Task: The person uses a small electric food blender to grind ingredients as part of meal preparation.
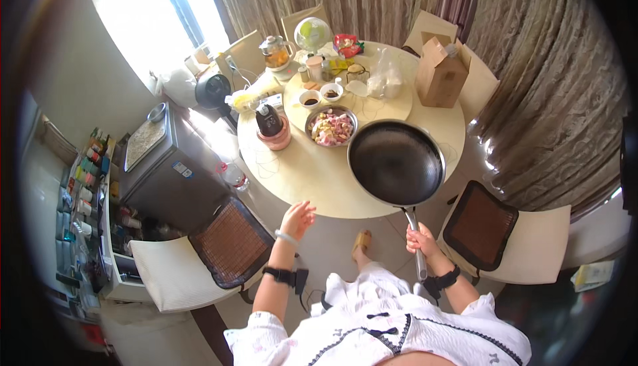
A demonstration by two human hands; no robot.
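My right hand (421,240) grips the metal handle of a black frying pan (397,162). The pan's dark inside faces up and holds nothing. Whether its base touches the round cream table (319,186) or hovers above it, I cannot tell. My left hand (298,220), with a pale bangle at the wrist, is at the table's near edge, fingers apart and nothing in them. Left of the pan stands a steel bowl (331,126) of pink and yellowish chopped food. Behind it are two small white bowls, one with dark liquid (310,99), one with dark bits (331,92).
A pink pot with a black top (273,127) stands at the table's left. Farther back are a glass kettle (276,53), a small fan (312,34), a plastic bag (385,78) and a cardboard box (441,74). Chairs flank me, left (232,241) and right (481,226).
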